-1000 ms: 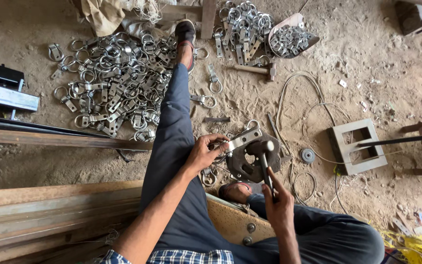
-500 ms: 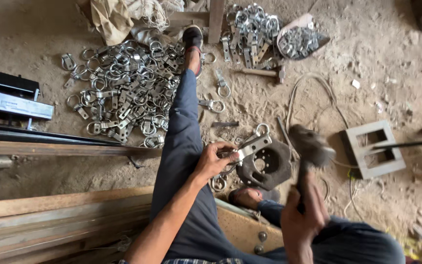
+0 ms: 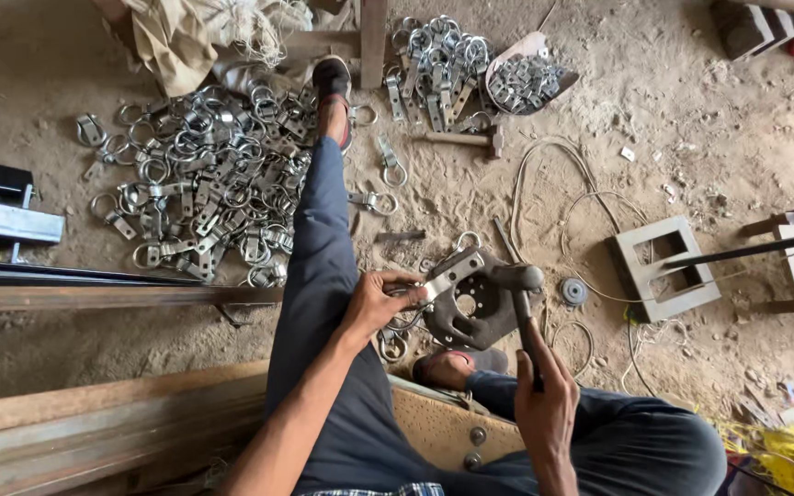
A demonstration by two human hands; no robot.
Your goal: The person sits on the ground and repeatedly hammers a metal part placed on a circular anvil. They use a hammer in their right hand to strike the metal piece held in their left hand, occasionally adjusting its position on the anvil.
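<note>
Head view, looking down at seated person on sandy ground. Left hand [image 3: 374, 303] pinches flat silver metal strap piece [image 3: 452, 274], fingers closed round its near end, holding it across dark round iron block with holes [image 3: 470, 308]. Right hand [image 3: 544, 409] wrapped tight round handle of dark steel hammer [image 3: 518, 280]; hammer head sits at strap's far end, over block. Beyond left hand, across outstretched leg: big heap of silver ring-and-strap fittings [image 3: 195, 184]. Right of hammer: small grey disc [image 3: 574, 291], grey rectangular metal frame [image 3: 668, 266]. Far ahead: second wooden-handled hammer [image 3: 461, 140].
</note>
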